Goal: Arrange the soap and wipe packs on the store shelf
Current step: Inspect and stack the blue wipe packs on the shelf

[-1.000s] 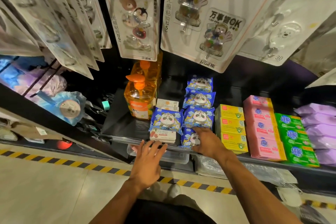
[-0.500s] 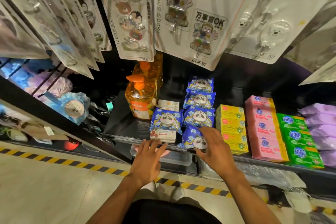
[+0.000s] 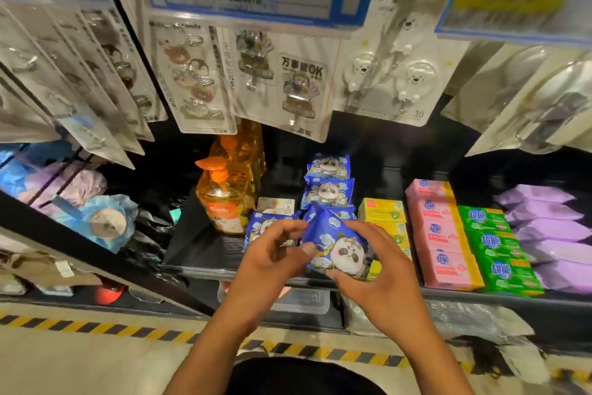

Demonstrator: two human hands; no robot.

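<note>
My left grip (image 3: 272, 261) and right grip (image 3: 379, 282) both pinch a soft blue plastic panda wipe pack (image 3: 339, 245). Pink wrapped soap bars (image 3: 443, 263) sit at three o'clock.

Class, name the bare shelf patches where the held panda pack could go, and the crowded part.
Bare shelf left of the orange soap bottle and behind the yellow boxes. Crowded: pink bars, green bars and purple packs, side by side.

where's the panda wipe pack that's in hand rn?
Head view, centre: the panda pack is held tilted between the left hand and right hand, over the shelf front edge, just left of the yellow soap boxes.
</note>
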